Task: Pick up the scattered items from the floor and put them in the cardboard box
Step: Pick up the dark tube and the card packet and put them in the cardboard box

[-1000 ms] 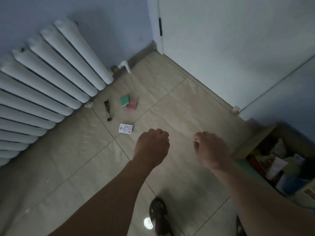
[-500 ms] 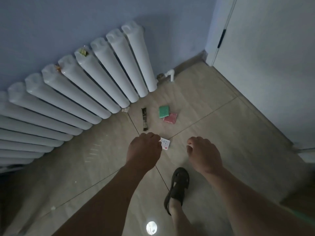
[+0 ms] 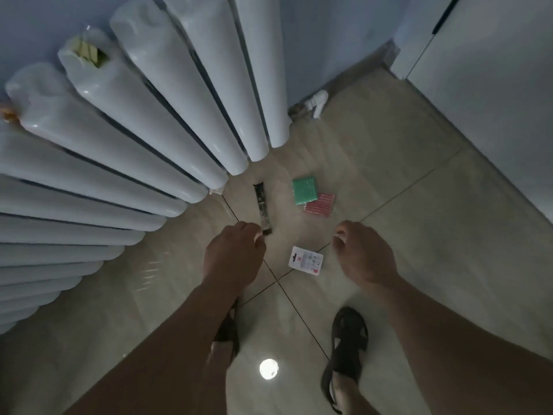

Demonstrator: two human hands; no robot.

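Several small items lie on the tiled floor just below the radiator: a green ribbed packet [image 3: 304, 190] overlapping a red ribbed packet [image 3: 320, 205], a narrow dark wrapper [image 3: 261, 205], and a white card [image 3: 306, 260] nearest me. My left hand [image 3: 233, 256] hangs above the floor with loosely curled fingers, holding nothing; its fingertips line up with the dark wrapper's near end. My right hand [image 3: 365, 256] hangs to the right of the white card, also loosely curled and holding nothing. The cardboard box is out of view.
A white column radiator [image 3: 134, 139] fills the left and top, with a pipe fitting [image 3: 317, 103] at its right end. A white door [image 3: 493, 85] stands at the right. My feet in dark sandals [image 3: 347, 339] stand on the beige tiles below the items.
I have turned away from the box and stepped up to the items by the radiator; they now lie right under my hands. Both hands stay loosely curled and hold nothing.
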